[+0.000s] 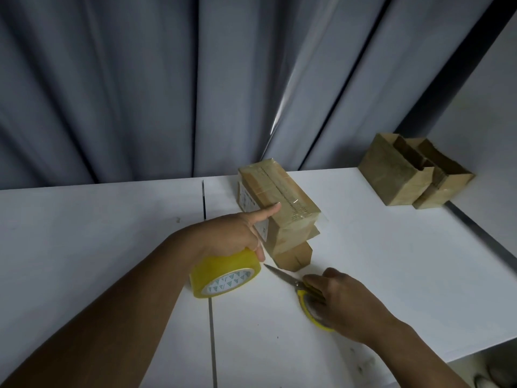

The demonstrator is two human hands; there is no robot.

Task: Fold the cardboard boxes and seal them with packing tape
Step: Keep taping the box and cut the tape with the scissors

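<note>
A taped cardboard box (282, 200) lies on the white table (98, 233), its near end resting on a smaller cardboard piece (296, 257). My left hand (235, 236) grips a yellowish roll of packing tape (223, 275) and stretches its forefinger onto the box's top. My right hand (349, 301) closes on the yellow handles of a pair of scissors (282, 275), whose blades lie shut on the table, pointing at the tape roll.
Two open cardboard boxes (411, 175) stand side by side at the table's far right corner. Grey curtains (167, 79) hang right behind the table. A seam (212, 331) splits the tabletop. The right table edge drops off near my right forearm.
</note>
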